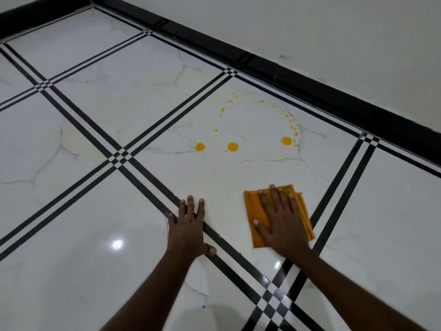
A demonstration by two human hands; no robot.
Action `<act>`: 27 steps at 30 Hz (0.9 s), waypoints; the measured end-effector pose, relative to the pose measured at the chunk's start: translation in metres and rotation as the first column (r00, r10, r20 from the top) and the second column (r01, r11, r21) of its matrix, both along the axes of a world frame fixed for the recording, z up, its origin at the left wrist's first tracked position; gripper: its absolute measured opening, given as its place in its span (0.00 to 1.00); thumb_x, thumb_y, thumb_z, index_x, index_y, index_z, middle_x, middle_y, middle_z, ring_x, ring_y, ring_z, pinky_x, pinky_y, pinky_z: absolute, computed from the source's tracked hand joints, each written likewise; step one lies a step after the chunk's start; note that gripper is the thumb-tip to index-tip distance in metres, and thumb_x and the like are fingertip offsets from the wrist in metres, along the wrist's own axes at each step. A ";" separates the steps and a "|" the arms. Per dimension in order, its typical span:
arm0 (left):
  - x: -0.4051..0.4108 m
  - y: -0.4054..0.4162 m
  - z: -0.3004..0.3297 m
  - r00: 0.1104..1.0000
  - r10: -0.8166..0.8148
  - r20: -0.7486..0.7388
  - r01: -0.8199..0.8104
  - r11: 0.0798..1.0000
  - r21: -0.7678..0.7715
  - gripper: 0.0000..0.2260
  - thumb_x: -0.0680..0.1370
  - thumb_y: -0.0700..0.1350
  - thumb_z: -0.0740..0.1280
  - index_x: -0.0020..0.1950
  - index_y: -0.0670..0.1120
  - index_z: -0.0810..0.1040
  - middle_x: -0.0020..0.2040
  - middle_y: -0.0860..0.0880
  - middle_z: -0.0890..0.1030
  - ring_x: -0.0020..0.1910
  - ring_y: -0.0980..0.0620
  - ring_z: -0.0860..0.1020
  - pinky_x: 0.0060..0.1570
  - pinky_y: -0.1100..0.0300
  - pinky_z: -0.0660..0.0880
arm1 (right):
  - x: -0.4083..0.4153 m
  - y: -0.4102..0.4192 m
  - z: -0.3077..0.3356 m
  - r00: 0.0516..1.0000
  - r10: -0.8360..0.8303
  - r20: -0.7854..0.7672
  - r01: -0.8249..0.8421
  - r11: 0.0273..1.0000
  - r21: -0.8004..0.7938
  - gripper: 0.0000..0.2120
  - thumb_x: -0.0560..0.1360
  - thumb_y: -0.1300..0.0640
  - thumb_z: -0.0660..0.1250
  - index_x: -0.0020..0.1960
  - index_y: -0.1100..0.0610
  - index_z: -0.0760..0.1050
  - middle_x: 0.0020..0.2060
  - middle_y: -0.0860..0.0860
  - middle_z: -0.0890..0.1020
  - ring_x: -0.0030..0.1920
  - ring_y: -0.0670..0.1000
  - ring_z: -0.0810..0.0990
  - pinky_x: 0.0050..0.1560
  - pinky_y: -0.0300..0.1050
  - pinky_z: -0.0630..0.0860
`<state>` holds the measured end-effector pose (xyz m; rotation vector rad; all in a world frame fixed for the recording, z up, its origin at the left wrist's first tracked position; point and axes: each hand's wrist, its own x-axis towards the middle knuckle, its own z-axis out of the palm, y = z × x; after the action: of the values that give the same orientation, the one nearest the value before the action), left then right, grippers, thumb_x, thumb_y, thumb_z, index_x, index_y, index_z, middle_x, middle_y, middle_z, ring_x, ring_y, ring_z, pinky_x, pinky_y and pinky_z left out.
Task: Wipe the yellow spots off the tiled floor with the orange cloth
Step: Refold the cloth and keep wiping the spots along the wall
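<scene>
Yellow spots point(233, 146) lie in an arc on the tiled floor point(143, 111), well ahead of the folded orange cloth point(256, 206). The right hand point(279, 218) presses it flat, fingers straight, grip released; the left hand point(191, 225) rests flat too. Best slide forward with even pressure, sweeping spots inward.

I take this for a room indoors, likely in a home: glossy white marble-look floor point(100, 120) tiles edged with black stripes point(148, 142), a black skirting point(286, 75) and a plain white wall point(334, 32).
</scene>
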<state>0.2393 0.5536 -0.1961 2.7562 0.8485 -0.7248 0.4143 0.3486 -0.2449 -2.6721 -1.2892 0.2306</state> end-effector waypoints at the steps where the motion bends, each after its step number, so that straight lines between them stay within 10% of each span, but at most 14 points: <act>1: 0.000 0.000 -0.001 1.000 0.001 0.003 -0.001 1.000 0.001 0.61 0.67 0.68 0.72 0.80 0.48 0.32 0.80 0.40 0.32 0.79 0.38 0.36 0.77 0.37 0.48 | 0.015 -0.002 -0.002 0.999 -0.035 0.017 0.035 0.999 -0.015 0.38 0.80 0.34 0.51 0.84 0.51 0.48 0.83 0.57 0.52 0.82 0.59 0.51 0.81 0.63 0.48; 7: 0.001 0.001 -0.003 1.000 -0.007 -0.024 0.007 1.000 -0.006 0.61 0.67 0.68 0.73 0.80 0.48 0.31 0.80 0.40 0.32 0.79 0.38 0.36 0.76 0.37 0.48 | 0.103 0.083 0.005 0.947 -0.321 0.018 0.322 0.943 -0.085 0.42 0.75 0.33 0.42 0.82 0.56 0.55 0.80 0.65 0.59 0.79 0.67 0.57 0.79 0.66 0.50; 17: 0.024 0.053 0.069 0.969 0.019 -0.246 -0.054 0.989 -0.136 0.50 0.70 0.61 0.75 0.82 0.47 0.50 0.79 0.43 0.62 0.77 0.42 0.61 0.73 0.45 0.64 | 0.005 0.063 0.008 0.992 -0.084 -0.096 0.077 0.994 -0.074 0.42 0.76 0.31 0.49 0.83 0.54 0.54 0.82 0.61 0.53 0.81 0.65 0.54 0.80 0.64 0.46; 27: 0.029 0.157 0.059 0.976 0.110 -0.187 -0.136 0.982 -0.129 0.51 0.70 0.63 0.74 0.82 0.46 0.49 0.78 0.40 0.59 0.78 0.40 0.59 0.73 0.44 0.64 | 0.067 0.176 0.010 0.981 -0.187 -0.053 0.181 0.978 -0.101 0.44 0.76 0.31 0.47 0.83 0.57 0.53 0.81 0.66 0.53 0.81 0.68 0.52 0.79 0.68 0.47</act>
<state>0.2687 0.7104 -0.1367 2.5173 0.9531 -0.9801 0.4812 0.5245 -0.2353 -2.8185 -1.0299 0.3559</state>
